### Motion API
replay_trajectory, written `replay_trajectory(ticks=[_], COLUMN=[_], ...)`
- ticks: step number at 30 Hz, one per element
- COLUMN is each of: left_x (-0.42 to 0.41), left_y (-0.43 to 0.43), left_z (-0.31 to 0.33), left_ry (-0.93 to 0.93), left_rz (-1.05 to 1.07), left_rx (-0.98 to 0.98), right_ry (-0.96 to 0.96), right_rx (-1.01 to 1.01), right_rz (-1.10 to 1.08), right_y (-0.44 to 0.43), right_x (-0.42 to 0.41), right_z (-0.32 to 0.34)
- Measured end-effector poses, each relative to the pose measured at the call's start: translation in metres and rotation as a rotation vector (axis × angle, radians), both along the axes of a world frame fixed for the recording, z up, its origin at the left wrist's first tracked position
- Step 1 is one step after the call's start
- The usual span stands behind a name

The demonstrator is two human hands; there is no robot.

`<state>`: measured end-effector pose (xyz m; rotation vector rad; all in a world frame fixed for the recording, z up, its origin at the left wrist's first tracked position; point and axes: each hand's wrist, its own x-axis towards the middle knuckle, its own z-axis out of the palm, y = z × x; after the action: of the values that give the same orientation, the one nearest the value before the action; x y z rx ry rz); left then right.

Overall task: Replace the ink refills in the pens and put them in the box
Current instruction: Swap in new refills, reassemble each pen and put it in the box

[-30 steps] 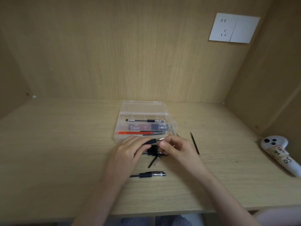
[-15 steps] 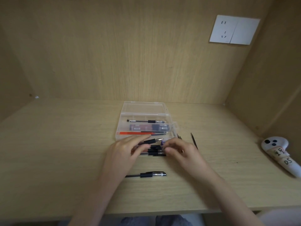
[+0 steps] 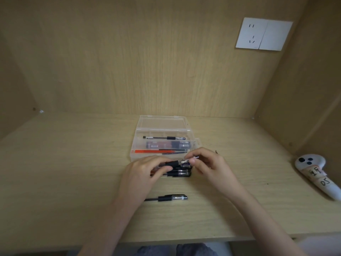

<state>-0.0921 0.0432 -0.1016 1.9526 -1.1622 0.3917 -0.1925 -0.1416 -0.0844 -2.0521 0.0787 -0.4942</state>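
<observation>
Fingers (image 3: 159, 161) of the left hand (image 3: 142, 174) curl round the black grip of a pen (image 3: 172, 163), held level just in front of the clear plastic box (image 3: 135, 143). The right hand (image 3: 210, 167) pinches the pen's silver tip end between thumb and forefinger. Under both hands lies a heap of pens (image 3: 180, 173), too overlapped to count. One lone pen (image 3: 167, 198) lies nearer the front edge of the table (image 3: 73, 182).

The open box holds one boxed pen (image 3: 164, 138) at the back, one clear tube (image 3: 169, 145), one red packet (image 3: 147, 151) and a few loose refills (image 3: 175, 153). At the right, a white controller (image 3: 317, 174) carries two taped labels with handwriting. The lower one reads roughly "DS"; the upper one is not legible.
</observation>
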Motion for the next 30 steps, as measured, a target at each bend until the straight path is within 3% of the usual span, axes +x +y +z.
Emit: replay_trajectory(ticks=[11, 20, 26, 30], left_x=[-0.005, -0.001, 0.027, 0.058], left_y=[-0.008, -0.006, -0.01, -0.029], left_z=[-0.001, 0.0, 0.021, 0.029], left_ry=[0.041, 0.032, 0.129, 0.203], left_rz=[0.013, 0.005, 0.087, 0.063], left_rx=[-0.007, 0.049, 0.168, 0.172], right_ry=[-0.05, -0.063, -0.118, -0.036], right_rx=[0.256, 0.309, 0.197, -0.082], right_rz=[0.023, -0.005, -0.199, -0.124], right_y=[0.009, 0.016, 0.02, 0.021], right_x=[0.002, 0.005, -0.005, -0.005], right_z=[-0.012, -0.02, -0.034, -0.039])
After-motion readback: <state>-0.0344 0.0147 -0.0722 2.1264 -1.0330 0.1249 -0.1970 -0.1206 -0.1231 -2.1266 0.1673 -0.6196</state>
